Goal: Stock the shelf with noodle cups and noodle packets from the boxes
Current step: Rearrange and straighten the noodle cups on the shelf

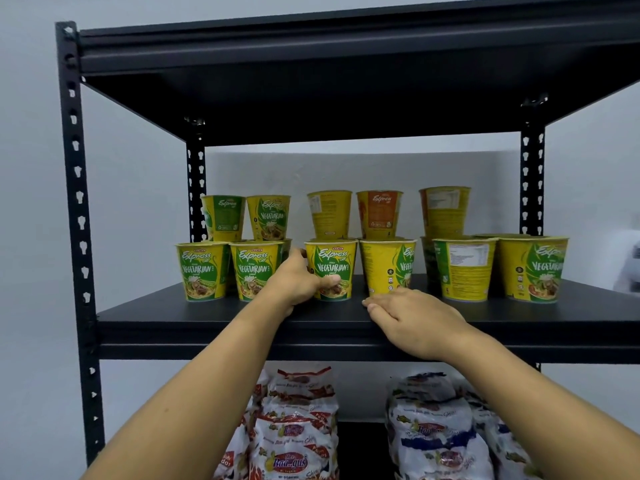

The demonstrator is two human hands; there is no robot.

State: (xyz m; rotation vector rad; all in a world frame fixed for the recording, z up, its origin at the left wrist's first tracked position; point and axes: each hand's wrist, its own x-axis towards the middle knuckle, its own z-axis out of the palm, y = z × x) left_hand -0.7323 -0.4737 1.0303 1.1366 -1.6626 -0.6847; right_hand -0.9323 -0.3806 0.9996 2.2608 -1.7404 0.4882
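Several yellow-green noodle cups stand in two tiers on the black middle shelf (214, 315). My left hand (294, 282) grips the front-row cup (332, 268) left of centre, thumb across its face and fingers behind its left side. My right hand (412, 315) hovers over the shelf board with relaxed fingers, holding nothing, its fingertips just below the neighbouring cup (388, 265). On the shelf below lie red-and-white noodle packets (294, 427) and blue-and-white noodle packets (440, 431).
The black metal rack has a perforated left post (78, 202) and an upper shelf (346, 81) overhead. A pale wall is behind. More cups (533, 268) fill the shelf's right end. No boxes are in view.
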